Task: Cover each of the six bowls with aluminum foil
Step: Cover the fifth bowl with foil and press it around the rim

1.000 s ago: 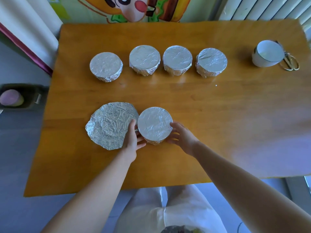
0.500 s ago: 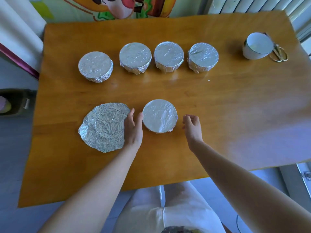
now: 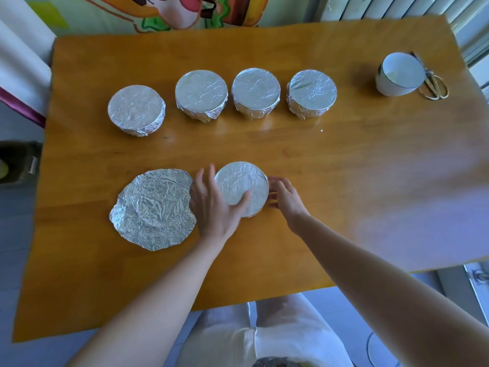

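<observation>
we count five of six done, or nearly so. four wrapped bowls stand in a row at the far side of the surface, each with foil drawn flat over the top and crimped down its wall. the near bowl sits closer to us and also wears a flat foil top, with the skirt folded down on the side we can see.

our left hand is over that bowl's left edge. its fingers are straight and spread, the thumb lies across the foil top, and it grips nothing. our right hand is at the bowl's right wall with its fingers curled against the foil there, which we read as tucking the skirt. this looks like the last bit of crimping on bowl five.

one bowl is left. the bare white bowl sits far right, well apart from the others, with scissors just beside it. the loose foil sheet, already crumpled into a rough round, lies just left of our left hand, likely meant for that bowl. bowl and sheet have yet to be brought together.
</observation>
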Tool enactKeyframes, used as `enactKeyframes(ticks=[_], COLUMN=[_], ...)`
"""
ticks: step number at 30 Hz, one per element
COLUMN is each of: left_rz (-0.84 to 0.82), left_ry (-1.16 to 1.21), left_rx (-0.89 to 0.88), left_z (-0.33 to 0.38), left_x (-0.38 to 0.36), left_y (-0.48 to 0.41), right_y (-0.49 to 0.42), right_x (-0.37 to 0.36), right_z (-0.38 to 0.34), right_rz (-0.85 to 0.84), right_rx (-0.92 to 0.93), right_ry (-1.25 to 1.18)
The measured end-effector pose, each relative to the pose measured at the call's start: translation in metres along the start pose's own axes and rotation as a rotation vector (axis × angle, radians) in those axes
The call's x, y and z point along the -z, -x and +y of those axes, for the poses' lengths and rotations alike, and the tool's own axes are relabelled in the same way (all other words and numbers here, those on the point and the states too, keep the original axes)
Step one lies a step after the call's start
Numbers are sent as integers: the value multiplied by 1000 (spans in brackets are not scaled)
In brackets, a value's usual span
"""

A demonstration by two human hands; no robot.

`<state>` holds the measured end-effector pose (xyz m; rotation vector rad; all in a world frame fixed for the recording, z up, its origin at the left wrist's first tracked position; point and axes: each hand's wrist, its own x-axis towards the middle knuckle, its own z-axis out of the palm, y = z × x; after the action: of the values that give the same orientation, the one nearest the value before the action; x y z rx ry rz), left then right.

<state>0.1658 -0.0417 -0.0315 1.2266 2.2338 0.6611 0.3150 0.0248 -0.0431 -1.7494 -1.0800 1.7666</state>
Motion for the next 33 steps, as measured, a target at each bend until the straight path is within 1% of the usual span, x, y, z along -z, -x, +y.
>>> enactKeyframes(ticks=[2, 3, 6, 8, 10, 12, 17, 22, 26, 33], left_rz=[-64, -111, -174, -161, -92, -53, -31, -8, -12, -18], left_ry=[-241, -333, -469, -510, -521, -520, -527, -533, -559, -566], left_rx=[-177, -218, -220, -185, -181, -177, -159, -152, -160, -169], left_z=[9, 13, 23, 24, 24, 21, 22, 23, 22, 20], left_x=[-8, -13, -29, -37, -41, -45, -47, -49, -48, -50], left_y=[-3, -4, -9, -10, -10, -10, -9, -10, -9, -9], right_y=[-3, -5, -14, -22, -27, -31, -41, -52, -53, -59], right_x=[6, 10, 18, 22, 23, 24, 35, 39, 37, 41], right_z=[0, 0, 0, -1, -3, -4, 0, 1, 0, 0], right_rz=[-21, -36, -120, -177, -193, -193, -212, -239, -227, -179], right_rx=[47, 75, 168, 227, 257, 253, 232, 292, 348, 523], right_ry=[17, 44, 183, 266, 301, 279, 258, 322, 286, 524])
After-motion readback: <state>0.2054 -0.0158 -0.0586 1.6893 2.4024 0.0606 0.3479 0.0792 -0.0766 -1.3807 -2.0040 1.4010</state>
